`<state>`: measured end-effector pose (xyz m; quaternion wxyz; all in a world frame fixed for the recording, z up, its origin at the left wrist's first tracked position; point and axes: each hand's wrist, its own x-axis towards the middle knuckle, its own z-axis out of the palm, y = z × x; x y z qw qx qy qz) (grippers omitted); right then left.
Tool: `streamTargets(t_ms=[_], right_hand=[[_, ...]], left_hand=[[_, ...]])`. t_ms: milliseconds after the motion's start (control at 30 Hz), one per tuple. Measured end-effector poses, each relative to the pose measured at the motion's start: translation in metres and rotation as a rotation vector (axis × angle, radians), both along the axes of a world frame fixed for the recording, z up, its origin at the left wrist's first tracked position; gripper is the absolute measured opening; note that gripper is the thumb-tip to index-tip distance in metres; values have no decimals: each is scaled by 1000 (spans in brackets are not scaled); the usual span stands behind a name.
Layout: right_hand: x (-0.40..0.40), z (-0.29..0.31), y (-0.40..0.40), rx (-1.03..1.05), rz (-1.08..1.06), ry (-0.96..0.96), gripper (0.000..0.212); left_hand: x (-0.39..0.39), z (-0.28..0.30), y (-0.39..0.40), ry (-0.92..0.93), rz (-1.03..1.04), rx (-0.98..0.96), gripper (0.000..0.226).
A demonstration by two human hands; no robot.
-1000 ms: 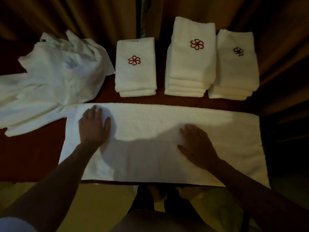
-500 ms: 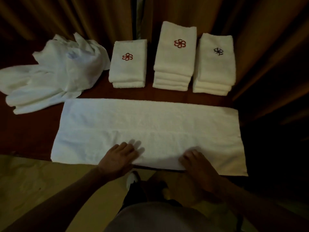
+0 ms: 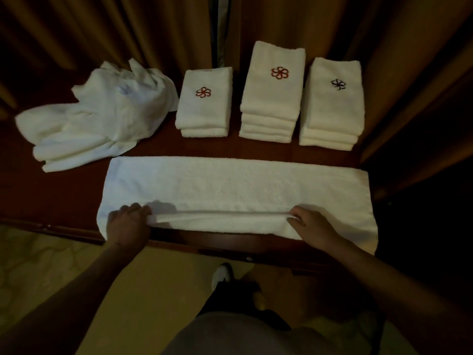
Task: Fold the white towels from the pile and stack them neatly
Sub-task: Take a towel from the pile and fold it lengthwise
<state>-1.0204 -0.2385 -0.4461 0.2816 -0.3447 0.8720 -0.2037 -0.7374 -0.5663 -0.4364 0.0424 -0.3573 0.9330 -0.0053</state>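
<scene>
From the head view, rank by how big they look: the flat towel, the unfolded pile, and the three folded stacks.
1. Flat towel, largest.
2. Pile.
3. Middle stack.
4. Right stack, close to the middle one, so that order is unsure.
5. Left stack, smallest.

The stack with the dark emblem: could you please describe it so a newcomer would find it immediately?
Along the back of the dark red table stand three stacks of folded white towels. It is the right-hand stack, beside the tallest stack. Only its top towel bears a black flower emblem; the others' are red.
</scene>
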Motion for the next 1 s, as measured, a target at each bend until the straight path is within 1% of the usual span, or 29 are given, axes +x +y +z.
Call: streamTargets(t_ms=[33,100,167,200,267,433,533,567,633,667,700,733,767,833,900,933,967,1000], right_hand=[[-3,0,-3,16,-8,-5,15],[-6,-1,-8,42,-29,-22,19],[-8,-2,-11,59,-61,-32,22],[-9,-1,-12,59,-78,-41,22],[-12,1,-14,54,-100,-73,19],[-17,6,-17,70,-125,-142,18],[-19,3,-19,103,-113,-153,20],[-19,1,-20,109,-118,-150,21],[-17,-3,-22,107,-155,-140,22],[-16,-4,-23,105,-176,-133,23],[-15,-5,-23,106,-190,-124,24],[-14,-6,-24,112,-202,-120,24],[-14,-7,-24,113,-214,-122,25],[-12,-8,-24,108,-235,-140,27],[-10,-6,-25,94,-249,-136,30],[-9,-5,-26,88,-259,-132,30],[-8,-2,-27,84,-267,-128,30],[-7,-1,-30,75,-268,-134,30]], left_hand=[[1,3,-9,8,27,-7,21],[-1,6,-25,101,56,31,14],[-9,9,-41,222,100,123,17],[-13,10,-49,247,113,168,17],[-19,11,-65,254,67,180,16],[-40,10,-101,181,-22,103,20],[-57,9,-117,135,-1,21,23],[-63,9,-121,97,34,7,23],[-75,9,-124,-54,58,-41,25],[-81,10,-121,-132,33,-71,27],[-88,10,-118,-163,-5,-81,30],[-95,10,-112,-157,-64,-67,31],[-103,9,-104,-107,-132,-32,32],[-121,9,-77,-1,-291,100,35],[-143,10,-39,59,-488,287,52],[-156,8,-16,69,-581,359,59],[-169,6,8,48,-655,402,59],[-178,4,30,17,-700,428,55]])
